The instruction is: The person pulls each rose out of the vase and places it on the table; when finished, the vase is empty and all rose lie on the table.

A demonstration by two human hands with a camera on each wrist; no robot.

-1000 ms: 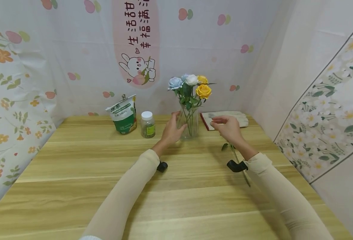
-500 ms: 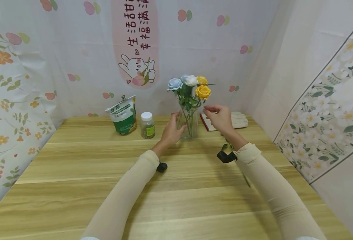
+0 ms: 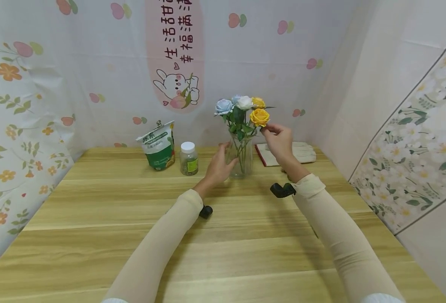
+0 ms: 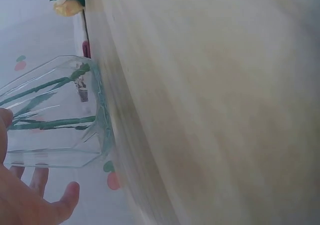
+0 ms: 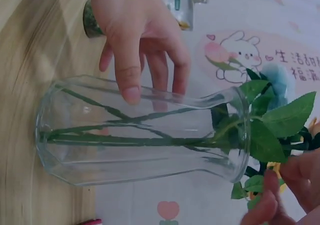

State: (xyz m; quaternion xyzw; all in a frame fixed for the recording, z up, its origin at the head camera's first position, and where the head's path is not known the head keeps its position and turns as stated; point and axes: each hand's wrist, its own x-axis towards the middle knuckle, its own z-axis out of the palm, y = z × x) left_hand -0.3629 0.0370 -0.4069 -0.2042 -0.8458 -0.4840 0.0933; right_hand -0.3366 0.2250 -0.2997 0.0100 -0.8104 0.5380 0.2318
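Observation:
A clear glass vase (image 3: 248,156) stands upright, holding blue, white and yellow roses. My left hand (image 3: 218,165) grips its side, thumb in front and fingers behind, as the right wrist view shows. The right hand (image 3: 281,141) is at the vase's right, fingertips right under the lower yellow rose (image 3: 259,117). In the right wrist view those fingers (image 5: 262,210) are among the leaves (image 5: 267,140) by the rim; I cannot tell whether they pinch the stem. Another yellow rose (image 4: 69,7) lies on the table, mostly hidden in the head view by the right arm.
A green and white pouch (image 3: 158,147) with a clip and a white-capped jar (image 3: 189,159) stand left of the vase. Behind the right hand lie white gloves (image 3: 303,152) with a red edge. A printed curtain (image 3: 113,84) hangs behind the wooden table (image 3: 105,235).
My right hand has moved left and up, from over the gloves to the lower yellow rose. The left hand stays on the vase. The view has shifted slightly.

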